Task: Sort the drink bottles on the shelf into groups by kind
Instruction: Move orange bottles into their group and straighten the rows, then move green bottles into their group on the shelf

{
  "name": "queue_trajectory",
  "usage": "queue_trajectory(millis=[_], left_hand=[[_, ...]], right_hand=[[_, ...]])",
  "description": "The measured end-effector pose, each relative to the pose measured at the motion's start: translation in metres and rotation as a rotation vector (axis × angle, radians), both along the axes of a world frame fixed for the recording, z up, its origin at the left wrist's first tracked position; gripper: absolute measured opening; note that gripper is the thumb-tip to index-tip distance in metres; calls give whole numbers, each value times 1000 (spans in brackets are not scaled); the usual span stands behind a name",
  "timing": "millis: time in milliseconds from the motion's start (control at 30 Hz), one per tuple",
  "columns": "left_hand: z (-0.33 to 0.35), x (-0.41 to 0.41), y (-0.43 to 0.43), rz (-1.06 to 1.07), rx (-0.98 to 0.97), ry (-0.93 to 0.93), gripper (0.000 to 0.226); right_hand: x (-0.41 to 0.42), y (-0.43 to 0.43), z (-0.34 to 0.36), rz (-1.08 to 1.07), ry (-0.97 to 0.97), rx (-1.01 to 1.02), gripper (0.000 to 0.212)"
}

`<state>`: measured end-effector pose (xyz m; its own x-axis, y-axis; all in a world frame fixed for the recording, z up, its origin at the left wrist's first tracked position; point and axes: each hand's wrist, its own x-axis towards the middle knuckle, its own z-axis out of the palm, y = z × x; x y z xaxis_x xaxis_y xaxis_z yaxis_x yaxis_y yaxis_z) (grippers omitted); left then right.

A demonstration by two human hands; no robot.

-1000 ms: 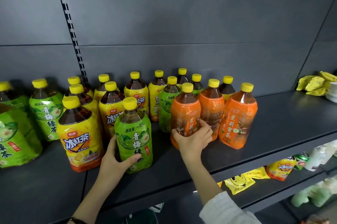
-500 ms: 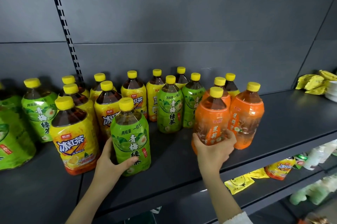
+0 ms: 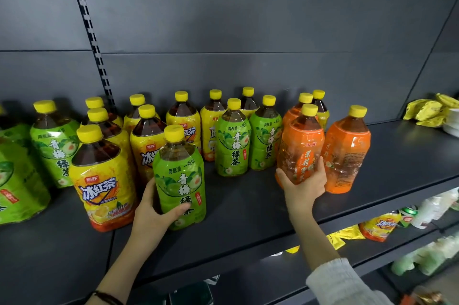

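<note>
Orange plastic looks slick, so the orange bottle (image 3: 300,150) clasped low by the right grip (image 3: 305,189) toward the right of the shelf (image 3: 248,208) could tip into its orange neighbour (image 3: 347,150), while the left grip (image 3: 150,215) clasps a green bottle (image 3: 180,180) beside the yellow bottle (image 3: 104,180).

A dark grey metal shelf (image 3: 248,208) runs the width of the view, its front edge slanting up to the right. Behind it stands a matt grey back panel (image 3: 248,19), split by one horizontal seam, with a slotted upright (image 3: 88,19) at the left. Soft light gives the panel a dull sheen. Below the front edge, a lower shelf (image 3: 387,252) shows at the right.
</note>
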<state>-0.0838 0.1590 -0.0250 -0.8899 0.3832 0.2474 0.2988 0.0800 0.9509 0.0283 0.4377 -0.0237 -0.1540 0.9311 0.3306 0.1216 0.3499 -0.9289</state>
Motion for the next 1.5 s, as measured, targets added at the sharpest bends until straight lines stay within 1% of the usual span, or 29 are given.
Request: queue_trajectory(millis=[100,133,200,267,333,433,500,567,633,667,800,867,933,1033,1100,1200,1267,1333,1400,1500], left_hand=[[-1,-7,9,9,2,9,97],[-1,-9,12,14,5,6,95],[0,-10,19,22,9,3,90],[0,-11,22,31,12,-7,92],[-2,-11,22,35,17,-14,96],[-3,-12,21,35,24,-14,97],[-4,-14,21,28,24,-25,99],[-4,-16,20,23,15,-36,110],[-4,-18,19,17,17,-43,119],[-4,-17,19,14,21,-44,119],[-3,-17,18,5,34,-37,116],[-1,-18,17,2,28,-28,112],[3,-19,17,-4,4,-2,103],[7,-18,17,2,-11,39,92],[7,-16,15,18,-7,41,88],[8,-11,8,22,-17,55,90],[7,-7,0,34,-34,73,86],[7,-1,-10,41,-60,106,83],[7,3,-24,46,-85,137,86],[9,8,-52,27,-108,142,88]], right_hand=[[5,-22,-1,-119,62,23,69],[4,-28,0,-102,89,62,60],[-4,-37,3,86,140,93,46],[-16,-40,9,310,136,23,40],[-31,-38,13,458,79,-32,44],[-55,-33,16,575,-5,-86,68],[-67,-29,18,595,-36,-107,76],[-76,-29,18,587,-64,-108,78],[-83,-32,17,597,-50,-135,82],[-86,-34,16,602,-34,-156,83],[-99,-37,19,586,-25,-223,83],[-102,-37,19,539,-25,-198,80],[-103,-41,18,510,-11,-158,75],[-102,-48,19,601,59,-200,72],[-101,-50,20,657,106,-230,73],[-92,-51,20,661,106,-197,79],[-82,-55,21,663,85,-185,88],[-70,-60,18,675,60,-204,102],[-59,-69,15,704,50,-236,113],[-45,-87,13,733,49,-259,120]])
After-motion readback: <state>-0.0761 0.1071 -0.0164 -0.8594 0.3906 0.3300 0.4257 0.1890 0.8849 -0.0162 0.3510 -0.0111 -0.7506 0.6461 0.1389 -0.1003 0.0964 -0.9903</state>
